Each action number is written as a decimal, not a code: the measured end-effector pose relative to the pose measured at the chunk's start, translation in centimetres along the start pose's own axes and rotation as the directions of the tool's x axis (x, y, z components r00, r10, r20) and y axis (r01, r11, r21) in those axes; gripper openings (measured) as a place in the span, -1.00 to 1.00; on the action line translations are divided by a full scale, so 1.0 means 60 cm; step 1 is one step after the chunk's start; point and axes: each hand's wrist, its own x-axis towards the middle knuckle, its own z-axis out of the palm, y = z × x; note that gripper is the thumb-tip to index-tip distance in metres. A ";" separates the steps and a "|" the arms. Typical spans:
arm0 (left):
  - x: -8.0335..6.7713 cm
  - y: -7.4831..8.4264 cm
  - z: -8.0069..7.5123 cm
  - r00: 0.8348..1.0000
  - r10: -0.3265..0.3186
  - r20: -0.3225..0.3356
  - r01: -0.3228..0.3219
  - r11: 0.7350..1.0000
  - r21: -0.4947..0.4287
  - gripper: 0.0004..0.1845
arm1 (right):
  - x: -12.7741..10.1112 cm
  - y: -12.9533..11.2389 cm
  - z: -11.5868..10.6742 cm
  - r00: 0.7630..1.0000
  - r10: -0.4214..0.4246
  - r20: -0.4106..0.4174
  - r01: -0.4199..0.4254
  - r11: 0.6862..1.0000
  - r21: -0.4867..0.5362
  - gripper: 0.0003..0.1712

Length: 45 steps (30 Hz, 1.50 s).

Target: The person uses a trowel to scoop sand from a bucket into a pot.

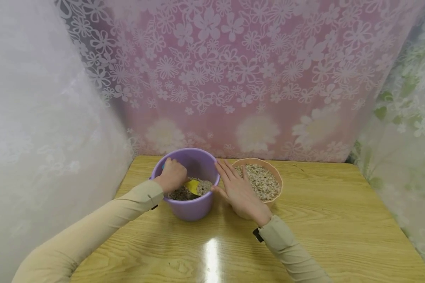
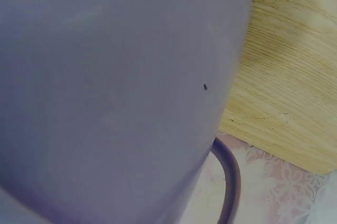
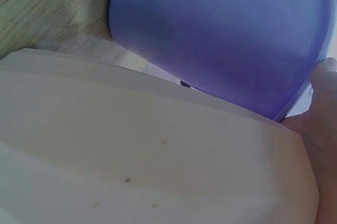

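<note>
A purple bucket [image 1: 193, 212] stands on the table with coarse grain-like bits [image 1: 180, 193] at its bottom. Inside its mouth my left hand [image 1: 173, 176] grips a small shovel with a yellow blade [image 1: 192, 186]; a bit of blue shows at the far side of the fist. Some of the bits lie at the blade's tip. My right hand [image 1: 238, 193] has its fingers stretched out, the thumb and fingertips at the bucket's right rim. In the right wrist view that hand [image 3: 324, 108] reaches the bucket's edge. The left wrist view shows mostly the bucket's wall [image 2: 121, 76].
Right of the bucket, partly behind my right hand, a peach bowl [image 1: 281, 184] with a scalloped rim is filled with pale grainy bits. The wooden table [image 1: 322, 220] meets a pink flowered curtain [image 1: 233, 78] at its back edge. A white curtain hangs on the left.
</note>
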 end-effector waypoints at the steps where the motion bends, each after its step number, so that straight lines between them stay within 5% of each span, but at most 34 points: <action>1: -0.001 -0.002 0.000 1.000 -0.012 0.002 0.012 1.000 -0.017 -0.48 | 0.000 0.000 0.001 1.000 -0.003 0.000 0.003 1.000 0.000 -0.11; 13: -0.031 -0.018 -0.008 0.988 -0.045 -0.148 0.038 0.998 -0.049 -0.38 | -0.001 0.000 0.001 1.000 -0.005 -0.024 0.006 1.000 0.021 -0.11; 23: -0.044 -0.035 -0.022 0.981 -0.158 -0.108 0.144 0.981 -0.133 -0.34 | -0.003 -0.002 -0.006 1.000 0.008 -0.004 -0.008 1.000 0.009 -0.10; 36: -0.069 -0.052 -0.028 0.937 -0.232 -0.263 0.175 0.959 -0.223 -0.37 | 0.000 -0.001 -0.001 1.000 0.012 0.002 -0.012 1.000 0.013 -0.09; 45: -0.094 -0.061 -0.024 0.924 -0.259 -0.282 0.185 0.947 -0.262 -0.41 | -0.001 -0.002 -0.004 1.000 0.010 0.005 -0.010 1.000 0.016 -0.10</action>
